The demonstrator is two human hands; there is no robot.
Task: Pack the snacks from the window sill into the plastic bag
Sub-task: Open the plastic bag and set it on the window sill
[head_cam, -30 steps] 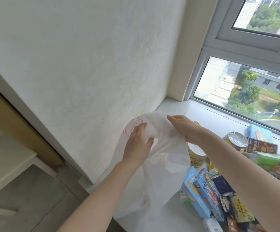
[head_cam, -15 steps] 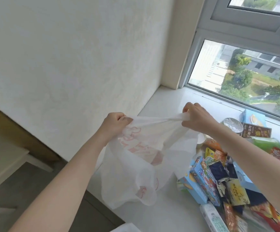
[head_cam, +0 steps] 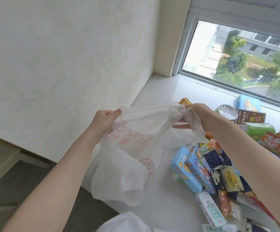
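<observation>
Head view: left hand [head_cam: 105,120] and right hand [head_cam: 197,117] each gripped bag [head_cam: 129,158] top, stretched between them above sill [head_cam: 161,97]; snacks [head_cam: 208,166] lay right.

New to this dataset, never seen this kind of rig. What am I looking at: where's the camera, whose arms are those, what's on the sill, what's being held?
There is no robot here. A person wears a wide-angle camera on the head, looking forward and down, so the two bare arms are their own. The left hand and right hand each grip the top edge of a white plastic bag with red print, stretched between them above the white window sill. A pile of snacks, boxes and packets plus a foil-lidded cup, lies on the sill to the right. Nothing looks packed yet.
</observation>
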